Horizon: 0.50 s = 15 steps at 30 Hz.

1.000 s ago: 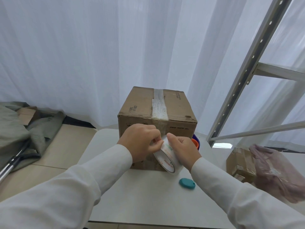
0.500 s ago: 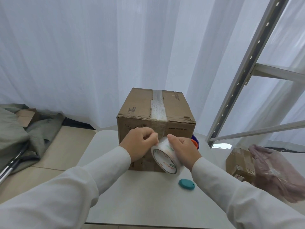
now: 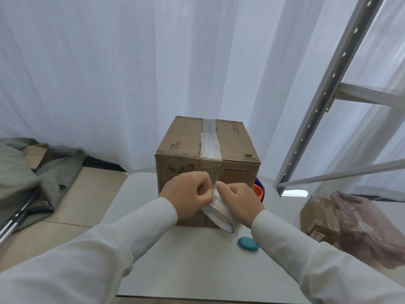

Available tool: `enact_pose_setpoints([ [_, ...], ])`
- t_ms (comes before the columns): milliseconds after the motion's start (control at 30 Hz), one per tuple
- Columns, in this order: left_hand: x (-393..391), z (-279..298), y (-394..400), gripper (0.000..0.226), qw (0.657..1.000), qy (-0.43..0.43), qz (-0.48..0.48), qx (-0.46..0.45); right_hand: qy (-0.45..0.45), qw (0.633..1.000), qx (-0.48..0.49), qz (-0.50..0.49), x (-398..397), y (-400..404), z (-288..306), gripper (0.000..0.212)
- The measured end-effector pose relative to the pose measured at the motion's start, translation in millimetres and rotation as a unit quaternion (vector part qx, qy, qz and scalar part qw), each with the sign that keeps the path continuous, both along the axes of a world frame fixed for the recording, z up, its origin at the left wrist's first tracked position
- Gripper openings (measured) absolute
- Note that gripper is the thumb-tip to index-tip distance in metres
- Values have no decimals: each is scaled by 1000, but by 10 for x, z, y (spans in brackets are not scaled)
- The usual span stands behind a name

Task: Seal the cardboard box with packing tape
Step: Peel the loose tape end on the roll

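head view: looks down over both sleeves at the work, all of it near the front of the surface.
cardboard box (image 3: 186,141): stands closed on the white surface (image 3: 197,270), flaps down; a strip of clear tape (image 3: 209,143) already runs along the top seam and over the near edge onto the front face.
tape roll (image 3: 219,213): held tilted just in front of the box's front face, low down, its open core turned toward the camera.
right hand (image 3: 238,200): clasps the roll from the right, fingers wrapped over its rim.
left hand (image 3: 188,194): clenched in a pinch at the top of the roll, thumb and fingertips meeting where the loose end seems to lie; whether it has the end is too small to tell.
step in hand: most likely finding and peeling up the free end, before another strip is laid.
next move calls for: lifting the end clean, drawing out a length with the roll kept taut, then pressing it onto the cardboard without creases.
teal object (image 3: 247,243): small, lies on the surface just beside the right sleeve; possibly a cutter, cannot tell.
orange and blue item (image 3: 258,191): partly hidden behind the right hand, beside the box.
further out: white curtain (image 3: 131,73) behind, metal shelf frame (image 3: 328,95) to the right.
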<state>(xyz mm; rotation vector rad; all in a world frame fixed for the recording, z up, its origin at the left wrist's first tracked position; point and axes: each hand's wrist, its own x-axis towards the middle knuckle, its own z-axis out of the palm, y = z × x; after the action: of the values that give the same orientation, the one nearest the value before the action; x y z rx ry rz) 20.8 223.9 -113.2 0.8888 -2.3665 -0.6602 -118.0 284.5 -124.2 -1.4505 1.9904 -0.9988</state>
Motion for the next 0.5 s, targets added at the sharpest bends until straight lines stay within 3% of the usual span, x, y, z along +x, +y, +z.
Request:
enact_pose_setpoints([
  [300,-70,56,-38,23,978,117,24,171,-100,995,-29,-10,21,49,133,45],
  [500,-156,72,20,21,951,223,37,210,-178,981,-71,-4,105,93,225,39],
])
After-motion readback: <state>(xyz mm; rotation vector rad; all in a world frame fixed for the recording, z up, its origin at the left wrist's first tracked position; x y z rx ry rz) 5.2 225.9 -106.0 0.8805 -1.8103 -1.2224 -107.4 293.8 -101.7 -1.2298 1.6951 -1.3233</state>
